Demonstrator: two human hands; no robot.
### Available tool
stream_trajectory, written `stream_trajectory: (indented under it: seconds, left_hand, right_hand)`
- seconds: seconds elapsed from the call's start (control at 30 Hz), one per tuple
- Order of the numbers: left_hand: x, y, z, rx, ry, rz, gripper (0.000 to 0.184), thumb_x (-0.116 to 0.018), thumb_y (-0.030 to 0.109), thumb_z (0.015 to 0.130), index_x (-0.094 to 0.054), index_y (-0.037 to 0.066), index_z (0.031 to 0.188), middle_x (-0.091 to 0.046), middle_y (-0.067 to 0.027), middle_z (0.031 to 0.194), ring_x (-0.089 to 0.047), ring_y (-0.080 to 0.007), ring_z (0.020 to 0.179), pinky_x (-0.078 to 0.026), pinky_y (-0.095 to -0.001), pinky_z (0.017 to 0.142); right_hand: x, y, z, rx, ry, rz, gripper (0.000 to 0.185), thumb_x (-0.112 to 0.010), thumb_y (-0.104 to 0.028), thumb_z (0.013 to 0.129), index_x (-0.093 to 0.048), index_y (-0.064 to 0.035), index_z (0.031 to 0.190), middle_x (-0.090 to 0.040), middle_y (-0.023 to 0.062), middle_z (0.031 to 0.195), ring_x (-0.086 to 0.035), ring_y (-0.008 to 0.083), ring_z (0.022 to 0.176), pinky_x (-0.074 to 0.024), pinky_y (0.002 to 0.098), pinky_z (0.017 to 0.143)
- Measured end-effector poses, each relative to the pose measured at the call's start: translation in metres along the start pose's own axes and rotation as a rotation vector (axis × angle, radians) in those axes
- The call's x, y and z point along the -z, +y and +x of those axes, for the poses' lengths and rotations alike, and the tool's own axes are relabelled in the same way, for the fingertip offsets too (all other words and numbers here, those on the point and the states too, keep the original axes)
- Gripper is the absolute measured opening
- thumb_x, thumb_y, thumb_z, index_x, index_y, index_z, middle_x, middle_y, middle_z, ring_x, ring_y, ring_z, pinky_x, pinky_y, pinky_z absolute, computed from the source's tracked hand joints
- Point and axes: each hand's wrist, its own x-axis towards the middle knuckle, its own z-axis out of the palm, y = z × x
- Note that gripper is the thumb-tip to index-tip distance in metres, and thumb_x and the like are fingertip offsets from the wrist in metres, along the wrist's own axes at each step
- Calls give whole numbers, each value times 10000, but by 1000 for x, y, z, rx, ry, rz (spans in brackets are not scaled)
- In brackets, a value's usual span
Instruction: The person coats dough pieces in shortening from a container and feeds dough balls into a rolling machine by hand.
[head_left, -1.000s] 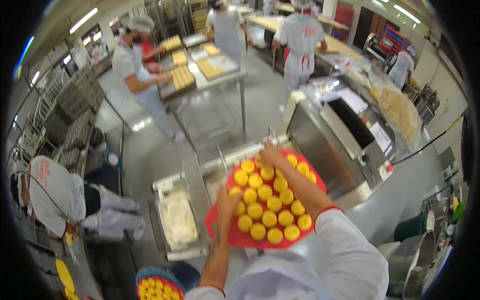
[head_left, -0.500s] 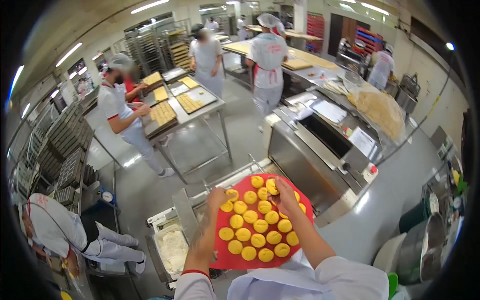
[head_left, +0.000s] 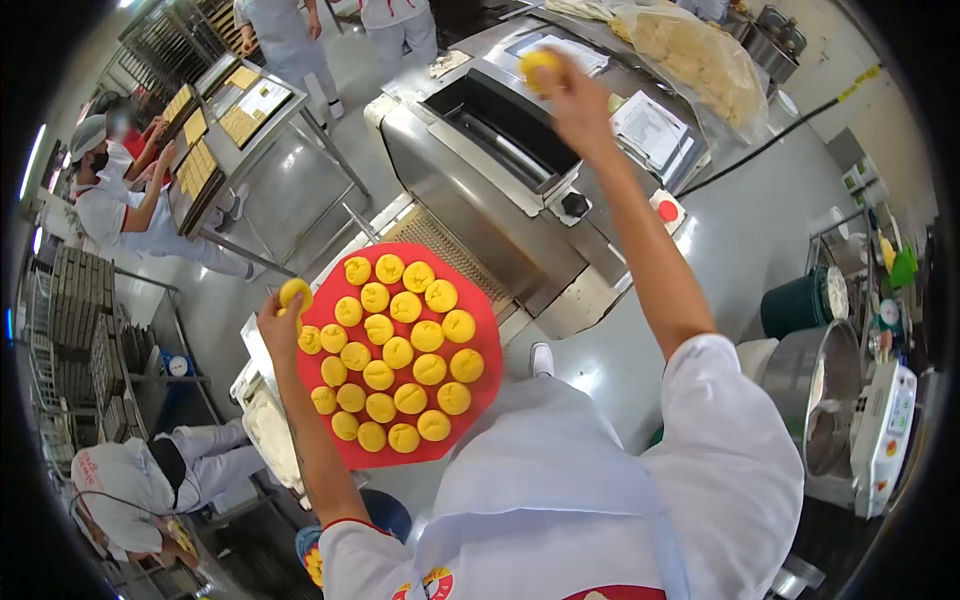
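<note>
Head camera: the right hand point(head_left: 582, 108) is raised on an outstretched arm, grasping a yellow piece point(head_left: 541, 70) at its fingertips, above the far side of the steel machine point(head_left: 490, 215) near its dark trough point(head_left: 500, 130). The left hand point(head_left: 276, 325) pinches a second yellow piece point(head_left: 295, 292) just beside the upper left edge of the red tray point(head_left: 484, 315).

The tray lies in front of the person, left of the white apron point(head_left: 545, 455), with the left forearm along its left side. Rows of round yellow pieces point(head_left: 398, 352) lie on it, spaced closely, many with a crease on top. What bears the tray's weight cannot be told.

A mesh belt point(head_left: 450, 250) shows between tray and machine. Near the trough are a black knob point(head_left: 574, 204), a red button point(head_left: 668, 211) and papers point(head_left: 648, 130). A bag of tan dough point(head_left: 695, 60) lies farther back. On the left, a co-worker point(head_left: 115, 205) stands at a table point(head_left: 262, 150) bearing trays; another co-worker point(head_left: 120, 485) bends over below.
</note>
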Motion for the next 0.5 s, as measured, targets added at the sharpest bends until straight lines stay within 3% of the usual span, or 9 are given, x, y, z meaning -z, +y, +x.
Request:
stream_trajectory:
  seconds: [0.03,0.13,0.2,0.27,0.3,0.37,0.43,0.5]
  left_hand:
    - [-8,28,-12,12,64,-112,413,-781,151,847,-650,-15,1202,-711,-89,1054,-674,-148,924,-531,-282,790]
    - [-44,89,-46,-91,101,-215,384,-764,117,868,-637,-31,1199,-703,-80,1064,-667,-140,926,-529,-266,837]
    - [-86,136,-78,-140,59,-289,412,-769,107,860,-628,-10,1228,-695,-74,1076,-657,-140,942,-527,-273,858]
    - [-126,181,-105,-229,-84,-274,463,-762,75,847,-610,16,1280,-675,-71,1148,-647,-142,987,-518,-283,889]
    - [-138,199,-115,-302,-173,-217,496,-753,48,838,-599,28,1308,-663,-69,1200,-645,-143,1009,-512,-289,906]
    - [-130,239,-136,-364,-142,-27,553,-760,54,820,-580,50,1342,-640,-63,1228,-632,-163,1040,-506,-301,914]
    - [-112,229,-143,-376,-47,122,619,-788,66,786,-568,84,1364,-622,-85,1224,-630,-199,1026,-504,-319,918]
    - [-68,157,-116,-377,94,291,628,-807,89,774,-574,93,1357,-622,-116,1213,-631,-239,1033,-499,-336,929]
  right_hand:
    - [-16,9,11,43,-204,-112,452,-581,-358,976,-603,-49,1305,-670,228,1143,-647,330,1073,-504,411,921]
    - [-50,32,21,290,30,-435,454,-604,-366,961,-614,-46,1283,-649,242,1159,-596,369,1145,-471,415,972]
    - [-40,-29,-21,152,-347,13,472,-633,-380,941,-615,-43,1271,-640,238,1153,-573,363,1175,-470,419,976]
    - [-57,-70,-102,196,-546,197,501,-668,-391,917,-622,-28,1258,-645,233,1157,-599,352,1137,-474,417,963]
    - [-56,-92,-118,-1,-703,470,478,-695,-370,905,-643,-44,1252,-674,198,1117,-654,289,1020,-508,384,891]
    - [-45,-94,-106,-164,-673,390,463,-690,-305,926,-620,-78,1323,-709,108,1112,-648,157,872,-523,306,786]
    - [-36,-71,-81,-84,-220,272,431,-705,-272,916,-641,-108,1309,-723,73,1052,-623,125,819,-516,294,742]
    - [-11,-43,-43,-84,-38,90,420,-713,-296,905,-662,-124,1285,-725,81,1011,-633,149,792,-514,297,715]
